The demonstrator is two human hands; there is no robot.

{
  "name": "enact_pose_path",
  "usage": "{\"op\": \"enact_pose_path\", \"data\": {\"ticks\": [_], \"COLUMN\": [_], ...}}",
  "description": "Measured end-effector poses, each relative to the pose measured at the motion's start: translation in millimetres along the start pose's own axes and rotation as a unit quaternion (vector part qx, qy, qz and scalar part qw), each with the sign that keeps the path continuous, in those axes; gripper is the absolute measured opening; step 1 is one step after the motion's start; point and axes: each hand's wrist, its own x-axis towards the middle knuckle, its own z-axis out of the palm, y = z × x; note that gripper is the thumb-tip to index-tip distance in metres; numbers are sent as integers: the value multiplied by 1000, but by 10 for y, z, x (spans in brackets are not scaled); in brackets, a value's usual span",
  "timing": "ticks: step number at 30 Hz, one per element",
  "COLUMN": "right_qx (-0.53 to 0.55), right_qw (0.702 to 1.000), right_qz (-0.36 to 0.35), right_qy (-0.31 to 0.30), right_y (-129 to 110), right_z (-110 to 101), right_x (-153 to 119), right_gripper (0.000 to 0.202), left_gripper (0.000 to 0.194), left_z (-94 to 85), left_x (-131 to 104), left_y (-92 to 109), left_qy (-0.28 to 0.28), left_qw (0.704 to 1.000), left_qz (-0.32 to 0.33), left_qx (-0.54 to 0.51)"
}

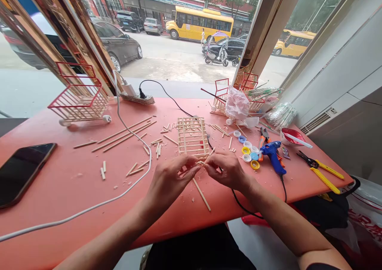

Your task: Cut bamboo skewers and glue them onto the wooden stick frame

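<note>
The orange-red table (89,186) is bearing everything; taking the hands as the clock's centre, a red-rimmed stick cart (79,100) is standing at ten o'clock, probably set aside to free the working spot. The phone (25,172) is lying at nine. The slatted wooden frame (192,136) is resting at twelve, just beyond the fingers, seemingly for easy reach. The left hand (171,174) and right hand (228,168) are meeting near its close end, thumbs and forefingers nearly closed, both pinching a short wooden piece (202,163); the opposed fingertips are likely steadying so slight a thing. The blue glue gun (273,154) is lying at three, presumably handy for the right hand, its cord trailing toward the table edge. Bottle caps (246,157) are clustering at two, and a loose stick (201,194) is lying at six.
</note>
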Motion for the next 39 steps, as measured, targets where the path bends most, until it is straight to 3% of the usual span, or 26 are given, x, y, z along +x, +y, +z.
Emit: {"op": "enact_pose_path", "data": {"ticks": [16, 39], "right_qx": [22, 46], "right_qw": [1000, 999], "right_qz": [8, -9], "right_qy": [10, -20], "right_y": [-27, -12], "right_z": [60, 64], "right_x": [0, -71], "right_gripper": [23, 17], "left_gripper": [12, 13], "left_z": [54, -3], "left_x": [-43, -20], "left_y": [-22, 8], "left_qy": [43, 37], "left_qw": [978, 973], "left_qz": [133, 200], "left_qx": [152, 113]}}
